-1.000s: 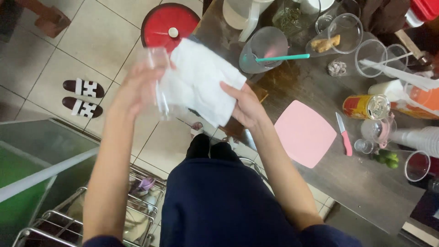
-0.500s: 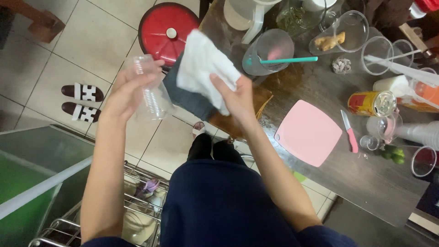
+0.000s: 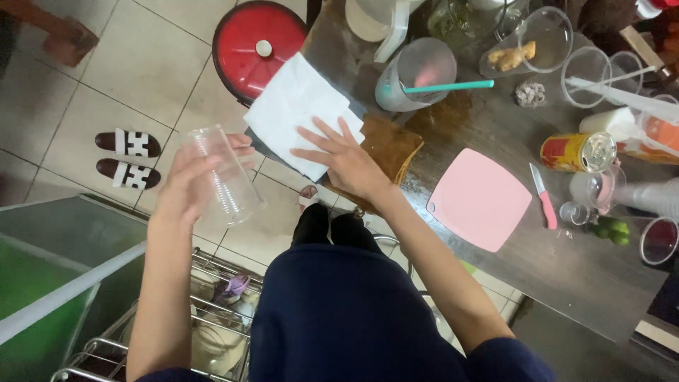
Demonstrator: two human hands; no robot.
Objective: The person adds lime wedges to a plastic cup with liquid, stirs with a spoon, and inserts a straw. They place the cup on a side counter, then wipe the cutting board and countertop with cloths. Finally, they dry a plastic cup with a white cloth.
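My left hand [image 3: 189,182] grips a clear ridged plastic cup [image 3: 225,177], held on a tilt over the tiled floor, left of the table. My right hand [image 3: 344,159] lies flat with fingers spread on a white cloth [image 3: 293,110] that rests at the table's near-left corner, partly over a brown wooden board [image 3: 385,145].
On the dark table [image 3: 495,297] sit a pink square mat [image 3: 479,199], a pink-handled knife [image 3: 543,198], a yellow-red can [image 3: 578,152], a clear pitcher with a teal straw [image 3: 417,74] and several clear cups. A red pot lid [image 3: 258,46] and sandals [image 3: 131,157] lie on the floor; wire rack [image 3: 212,311] below.
My right hand has lowered the white cloth from mid-air onto the table corner and now presses it flat. My left hand with the cup has dropped slightly and moved away from the cloth.
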